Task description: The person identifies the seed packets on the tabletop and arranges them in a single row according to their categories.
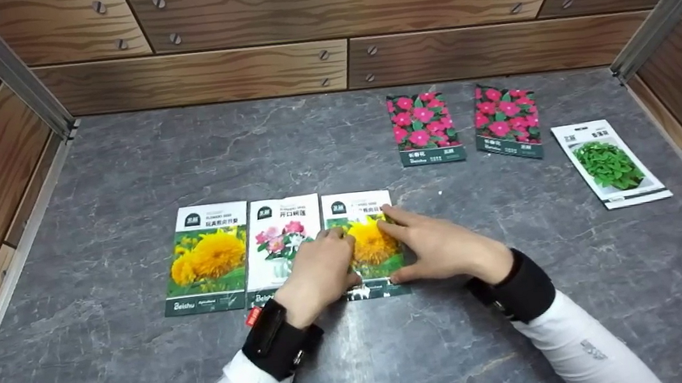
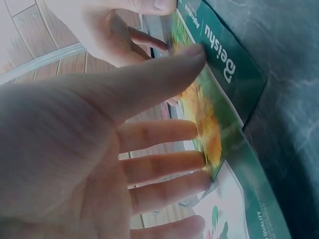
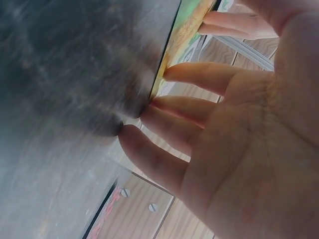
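Three seed packets lie side by side at the middle left of the table: a yellow-flower packet [image 1: 207, 258], a white packet with pink flowers [image 1: 281, 233] and a second yellow-flower packet [image 1: 373, 249]. My left hand [image 1: 319, 268] covers part of the middle one, and its fingertips touch the second yellow packet near its left side. In the left wrist view, the thumb and fingers are extended over the packet's printed front. My right hand [image 1: 444, 247] rests at the right edge of that same packet, fingers spread and fairly straight, fingertips on its edge and the table.
Two pink-flower packets [image 1: 427, 129] [image 1: 507, 121] lie at the back right. A white packet with a green leafy plant [image 1: 611, 166] is further right, slightly turned. Wood-patterned walls [image 1: 320, 7] enclose the grey marbled table [image 1: 234, 152] at the back and sides.
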